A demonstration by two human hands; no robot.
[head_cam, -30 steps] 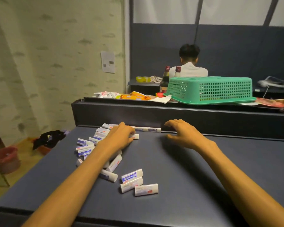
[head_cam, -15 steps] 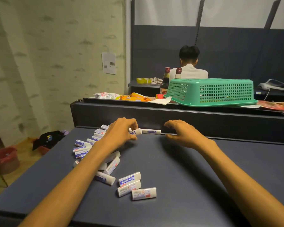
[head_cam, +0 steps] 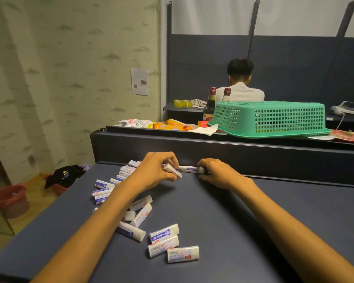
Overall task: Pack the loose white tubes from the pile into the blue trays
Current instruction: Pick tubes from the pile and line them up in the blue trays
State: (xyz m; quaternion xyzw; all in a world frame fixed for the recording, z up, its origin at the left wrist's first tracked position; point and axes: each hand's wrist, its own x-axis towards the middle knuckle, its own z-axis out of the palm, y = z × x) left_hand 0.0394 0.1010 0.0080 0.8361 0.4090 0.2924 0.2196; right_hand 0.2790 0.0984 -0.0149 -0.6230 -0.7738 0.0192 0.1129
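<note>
Several loose white tubes (head_cam: 164, 236) with blue and red print lie scattered on the dark blue table (head_cam: 233, 231), mostly left of centre and under my left forearm. My left hand (head_cam: 157, 170) grips one white tube (head_cam: 172, 170) between thumb and fingers at the table's far edge. Right beside it a row of tubes (head_cam: 191, 169) lies end to end along the back edge. My right hand (head_cam: 217, 172) has its curled fingers on the right end of that row. No blue tray shows in view.
A raised dark ledge (head_cam: 233, 154) runs behind the table, with a green basket (head_cam: 270, 118) upside down, snack packets (head_cam: 168, 125) and two bottles (head_cam: 211, 103) beyond it. A person (head_cam: 240, 84) sits with their back turned. A red bin (head_cam: 10, 199) stands on the floor at left.
My left hand has lifted a tube from the pile and brought it rightward to the row at the back edge. My right hand has closed in on the row's right end.
</note>
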